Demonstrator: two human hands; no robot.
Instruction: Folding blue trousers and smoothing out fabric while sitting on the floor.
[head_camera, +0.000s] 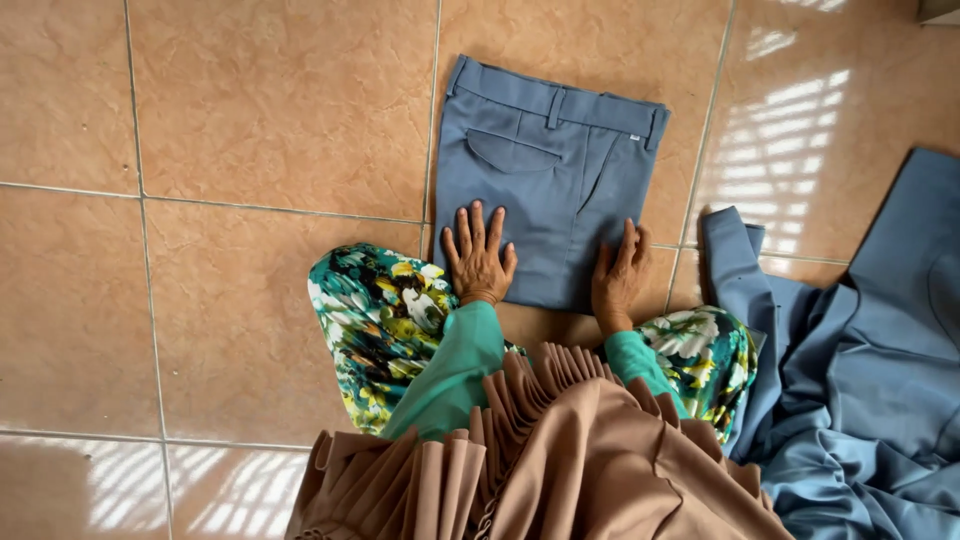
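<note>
Grey-blue cloth, a pair of folded trousers (545, 180), lies flat on the tan tiled floor (250, 130) straight ahead of the person. The fold has made a compact, nearly square packet whose longer side runs from near to far, tilted a little to the right. The waistband with its belt loops points to the far edge, and a flapped back pocket shows on the left half. The legs are tucked out of sight under the fold, so how they lie cannot be made out.

The left hand (478, 258) rests palm down with fingers spread on the near left part of the packet. The right hand (618, 278) lies flat at the near right corner, fingers together, partly over the cloth edge. The hands are apart and press rather than grip.

Both wrists emerge from teal sleeves (450, 370). A pleated tan garment (560, 460) hides the forearms and the body, and floral-print fabric (375, 320) covers the knees on each side. At the right, a heap of more grey-blue clothing (860, 380) is cut off by the picture's edge.
</note>
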